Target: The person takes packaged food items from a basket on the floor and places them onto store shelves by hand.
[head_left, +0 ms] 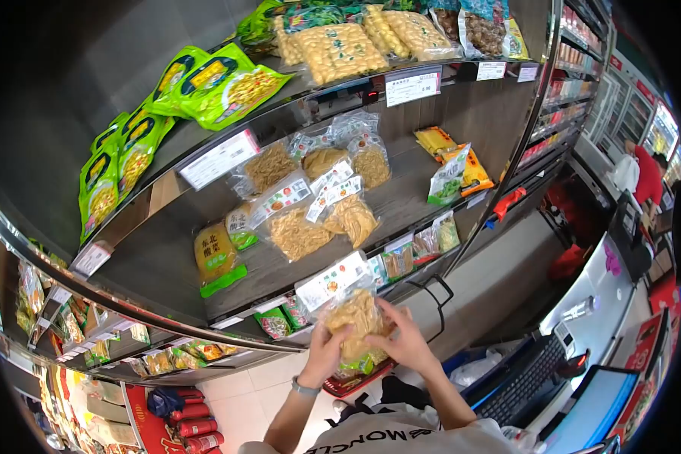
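A clear bag of tan dried food with a white printed header is held in front of the shelf. My left hand grips its left side, and my right hand grips its right side. Similar bags lie on the middle shelf just beyond. To their left sits a yellow-brown bag with a green lower edge. Below my hands, part of a red basket shows, with something green in it.
Green snack packs and pale yellow bags fill the upper shelf. Orange and green packets lie at the middle shelf's right. A keyboard and a monitor stand at lower right. A person in red is farther back.
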The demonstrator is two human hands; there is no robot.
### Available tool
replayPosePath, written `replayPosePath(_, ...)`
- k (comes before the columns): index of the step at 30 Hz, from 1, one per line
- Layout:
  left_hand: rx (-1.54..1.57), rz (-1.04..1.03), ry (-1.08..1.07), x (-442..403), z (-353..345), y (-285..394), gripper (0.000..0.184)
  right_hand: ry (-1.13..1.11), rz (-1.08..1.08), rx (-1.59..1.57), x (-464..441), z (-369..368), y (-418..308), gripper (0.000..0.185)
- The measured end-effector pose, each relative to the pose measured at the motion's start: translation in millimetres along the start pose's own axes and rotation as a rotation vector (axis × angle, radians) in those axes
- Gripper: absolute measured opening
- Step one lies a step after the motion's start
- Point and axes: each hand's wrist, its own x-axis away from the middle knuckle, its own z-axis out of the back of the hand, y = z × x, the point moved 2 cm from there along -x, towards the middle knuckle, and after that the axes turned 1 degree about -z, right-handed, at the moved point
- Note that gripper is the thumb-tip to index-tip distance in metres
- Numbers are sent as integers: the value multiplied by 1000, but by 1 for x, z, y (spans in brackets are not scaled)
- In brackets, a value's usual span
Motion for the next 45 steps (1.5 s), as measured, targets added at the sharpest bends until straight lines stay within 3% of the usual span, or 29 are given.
replayPosePath(2, -215, -98, -94, -47, -15, 7, 60, 23, 50, 44, -44, 20, 10, 82)
replayPosePath(6, -456, -345, -65, -155, -31, 21, 51, 178, 246, 121, -161, 37, 48, 74)
replayPosePath(9, -688, -428, 86, -219, -14, 8, 49, 203, 349, 191, -232, 33, 100, 67)
replayPosePath(11, -1140, -416, 237, -232, -3, -6, 51, 200, 430, 241, -249, 32, 116, 63)
replayPosePath(12, -1067, -770, 242, -248, 18, -33, 56, 139, 330, 193, -246, 32, 119, 61)
replayPosePath(13, -1072, -768, 237, -244, 11, -32, 56, 78, 228, 147, -243, 31, 126, 59)
replayPosePath(15, -1037, -459, 303, -235, 5, -35, 51, 90, 168, 198, -241, 26, 135, 56)
replayPosePath(17, -1105, -452, 342, -239, 4, -35, 40, 176, 295, 292, -241, 22, 139, 52)
replayPosePath(19, -953, -515, 308, -251, 8, -37, 39, 173, 271, 333, -245, 22, 130, 51)
replayPosePath(24, -1017, -580, 325, -257, 6, -35, 39, 204, 255, 377, -252, 20, 131, 54)
replayPosePath(27, -928, -477, 316, -251, 5, -37, 42, 217, 274, 429, -245, 20, 132, 58)
replayPosePath(29, -1040, -613, 372, -249, 4, -37, 49, 239, 300, 461, -242, 20, 131, 61)
replayPosePath(32, -944, -587, 370, -239, 2, -34, 57, 221, 330, 475, -231, 15, 123, 63)
replayPosePath(34, -979, -635, 394, -225, 0, -31, 60, 421, 414, 524, -215, 12, 112, 58)
replayPosePath(35, -1023, -678, 407, -217, 0, -30, 64, 412, 421, 528, -202, 6, 109, 58)
replayPosePath(37, -1003, -713, 473, -178, -5, -31, 58, 585, 395, 468, -161, -2, 110, 53)
replayPosePath(39, -1169, -784, 400, -130, 8, -54, 55, 508, 379, 276, -116, -27, 154, 45)
replayPosePath(40, -1209, -769, 330, -104, 14, -66, 54, 437, 263, 212, -89, -39, 164, 43)
replayPosePath(41, -1242, -738, 268, -73, 23, -84, 54, 353, 135, 159, -58, -53, 174, 40)
replayPosePath(43, -1226, -536, 202, -16, 48, -128, 50, 236, 75, 149, -13, -85, 209, 37)
replayPosePath(45, -1226, -198, 131, 35, 89, -180, 43, 82, 42, 199, 31, -108, 223, 40)
